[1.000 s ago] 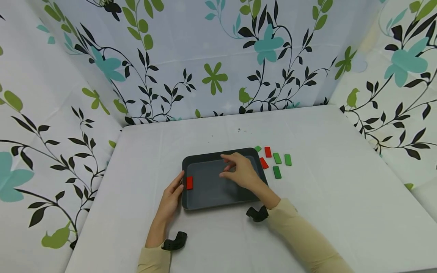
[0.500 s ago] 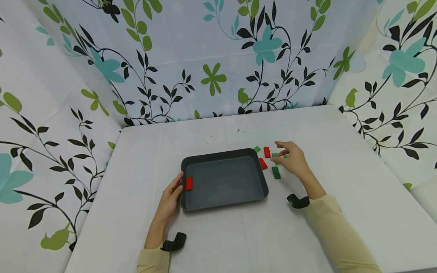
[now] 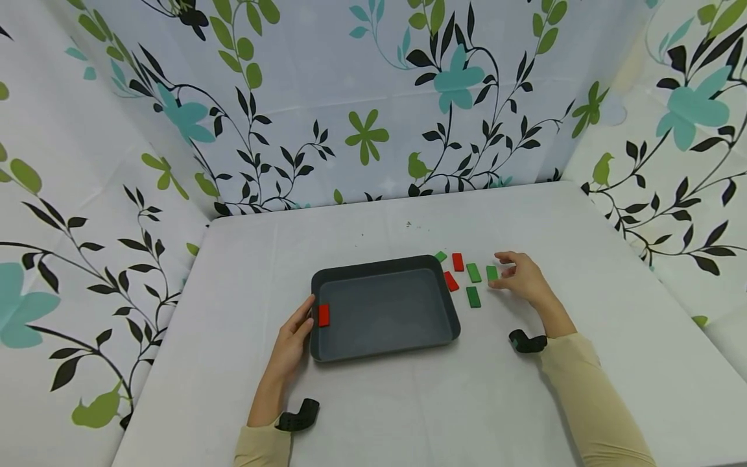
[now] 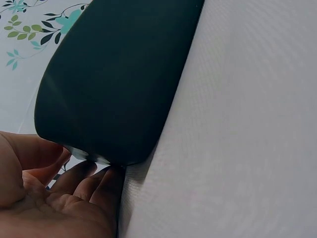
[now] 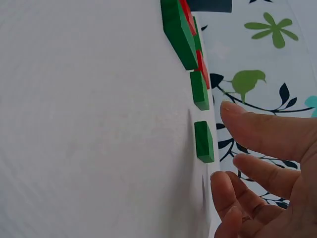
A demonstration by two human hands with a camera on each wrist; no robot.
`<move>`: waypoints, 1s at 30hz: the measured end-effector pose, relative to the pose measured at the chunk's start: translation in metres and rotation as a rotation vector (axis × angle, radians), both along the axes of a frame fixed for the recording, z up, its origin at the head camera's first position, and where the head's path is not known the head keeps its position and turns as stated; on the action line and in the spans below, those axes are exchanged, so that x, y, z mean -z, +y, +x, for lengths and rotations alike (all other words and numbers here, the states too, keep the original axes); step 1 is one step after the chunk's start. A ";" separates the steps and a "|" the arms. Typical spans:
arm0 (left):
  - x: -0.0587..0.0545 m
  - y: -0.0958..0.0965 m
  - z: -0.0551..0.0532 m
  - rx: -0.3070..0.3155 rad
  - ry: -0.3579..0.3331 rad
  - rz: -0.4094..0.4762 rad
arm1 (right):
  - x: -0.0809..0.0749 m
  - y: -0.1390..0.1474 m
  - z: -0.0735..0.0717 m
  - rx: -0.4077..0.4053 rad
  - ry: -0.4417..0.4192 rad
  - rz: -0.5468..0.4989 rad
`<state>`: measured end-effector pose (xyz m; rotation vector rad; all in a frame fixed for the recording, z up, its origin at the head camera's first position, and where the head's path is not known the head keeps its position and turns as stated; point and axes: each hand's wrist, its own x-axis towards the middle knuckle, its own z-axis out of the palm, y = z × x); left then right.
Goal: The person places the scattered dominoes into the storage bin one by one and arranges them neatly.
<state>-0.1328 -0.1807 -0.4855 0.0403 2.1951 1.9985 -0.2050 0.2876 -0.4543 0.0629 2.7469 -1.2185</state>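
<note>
A dark grey rectangular tray (image 3: 385, 314) lies on the white table, with a red block (image 3: 323, 316) inside against its left end. My left hand (image 3: 292, 342) rests its fingers and thumb along the tray's left side, fingertips at the wall in the left wrist view. Right of the tray, my right hand (image 3: 527, 283) hovers with thumb and fingers spread apart around a small green block (image 3: 492, 272). In the right wrist view that green block (image 5: 203, 142) stands close in front of the fingertips, with a gap between it and them.
Between tray and right hand lie a green block (image 3: 473, 273), a darker green block (image 3: 473, 297) and two red blocks (image 3: 451, 281). A light green block (image 3: 441, 256) sits by the tray's back right corner. Leaf-patterned curtains (image 3: 362, 97) border the table.
My right hand has moved from over the tray to the right, past the loose blocks, to the rightmost green block. My left hand has stayed at the tray's left side.
</note>
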 end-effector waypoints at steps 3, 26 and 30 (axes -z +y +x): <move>0.000 0.000 0.001 -0.001 0.005 0.002 | 0.003 0.003 0.001 -0.002 -0.012 0.006; 0.000 0.000 0.001 0.002 -0.003 0.026 | 0.010 0.002 0.001 0.014 -0.012 0.032; 0.000 -0.001 0.001 0.003 0.007 0.022 | 0.011 0.001 0.001 0.018 -0.005 0.042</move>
